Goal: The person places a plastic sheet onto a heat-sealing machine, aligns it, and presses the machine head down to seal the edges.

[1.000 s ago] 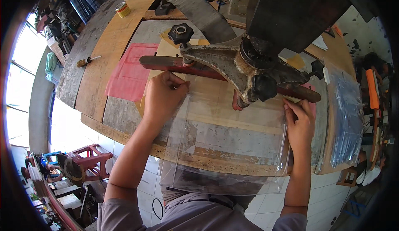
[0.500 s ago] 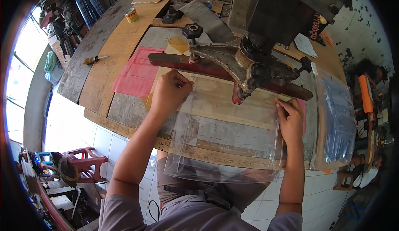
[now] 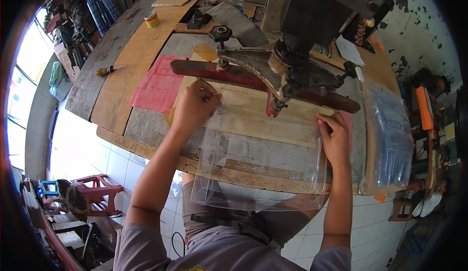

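A clear plastic bag [image 3: 263, 185] with welded-looking side folds spans between my hands, its far edge by the press and its near end hanging over the table's front edge. My left hand [image 3: 197, 103] pinches its far left corner. At the far right corner my right hand [image 3: 334, 133] pinches it between thumb and fingertips. Just beyond stands a press head with a long red-brown bar [image 3: 239, 77], held by a metal bracket [image 3: 258, 59] with black knobs. Beneath the bar lies a pale yellowish sheet [image 3: 253, 117] on the grey metal plate [image 3: 273, 155].
A pink sheet [image 3: 158, 83] lies left of the bar. Further left are a screwdriver [image 3: 111, 70] and a small yellow tin [image 3: 152, 19]. Stacked clear plastic pieces [image 3: 390, 137] rest at the right. A red stool [image 3: 100, 195] stands on the floor at lower left.
The whole view has shifted slightly, moving the press and table a little left. Both hands keep their pinch on the bag, which stays in nearly the same place against the plate.
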The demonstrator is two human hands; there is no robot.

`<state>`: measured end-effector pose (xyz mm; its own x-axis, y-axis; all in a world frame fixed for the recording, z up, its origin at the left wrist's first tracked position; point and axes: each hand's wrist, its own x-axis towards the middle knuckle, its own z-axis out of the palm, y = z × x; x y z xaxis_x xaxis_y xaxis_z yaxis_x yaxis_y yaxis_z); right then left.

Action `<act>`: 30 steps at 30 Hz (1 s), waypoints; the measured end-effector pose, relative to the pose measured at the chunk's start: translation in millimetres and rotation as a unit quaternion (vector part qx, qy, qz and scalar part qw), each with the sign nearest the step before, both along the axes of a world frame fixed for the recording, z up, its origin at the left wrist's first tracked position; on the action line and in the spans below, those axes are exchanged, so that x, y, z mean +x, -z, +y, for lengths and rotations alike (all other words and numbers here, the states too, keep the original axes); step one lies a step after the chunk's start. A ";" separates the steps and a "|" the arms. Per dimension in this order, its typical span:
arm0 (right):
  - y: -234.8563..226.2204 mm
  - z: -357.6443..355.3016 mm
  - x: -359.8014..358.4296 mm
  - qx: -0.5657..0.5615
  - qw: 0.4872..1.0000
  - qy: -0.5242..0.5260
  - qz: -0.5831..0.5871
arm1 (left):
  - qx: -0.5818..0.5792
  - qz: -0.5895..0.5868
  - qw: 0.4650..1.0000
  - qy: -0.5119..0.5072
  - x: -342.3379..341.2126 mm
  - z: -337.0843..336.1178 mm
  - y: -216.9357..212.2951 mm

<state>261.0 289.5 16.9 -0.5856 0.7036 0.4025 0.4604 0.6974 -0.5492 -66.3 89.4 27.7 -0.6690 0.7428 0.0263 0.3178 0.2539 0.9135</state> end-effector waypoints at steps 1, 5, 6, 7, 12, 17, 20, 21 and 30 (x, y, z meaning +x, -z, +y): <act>-3.8 -1.3 2.8 -0.016 1.000 0.002 -0.008 | 0.002 0.004 1.000 0.003 0.6 -3.4 -0.5; -4.7 -16.5 19.6 -0.076 0.997 0.025 0.023 | 0.059 0.042 0.997 -0.019 25.8 -27.4 -5.9; -1.9 -23.4 25.2 -0.078 0.995 0.038 0.049 | 0.079 0.026 0.996 -0.026 36.3 -37.3 -8.9; 1.4 -30.8 30.9 -0.083 0.993 0.051 0.073 | 0.096 0.010 0.995 -0.034 48.7 -47.3 -13.5; 15.5 -62.4 58.4 -0.070 0.992 0.026 0.106 | 0.112 -0.045 0.991 -0.056 71.6 -81.7 2.4; 18.7 -68.1 61.4 -0.172 0.964 0.002 0.202 | 0.143 -0.087 0.986 -0.016 56.3 -82.7 16.4; 14.4 -69.4 59.1 -0.183 0.960 -0.005 0.213 | 0.166 -0.078 0.983 -0.013 52.7 -83.2 24.1; 18.0 -67.8 62.6 -0.192 0.957 0.001 0.218 | 0.167 -0.070 0.983 -0.014 56.4 -80.3 25.2; 23.4 -70.9 64.1 -0.220 0.939 -0.027 0.262 | 0.153 -0.086 0.984 -0.022 65.7 -82.2 19.2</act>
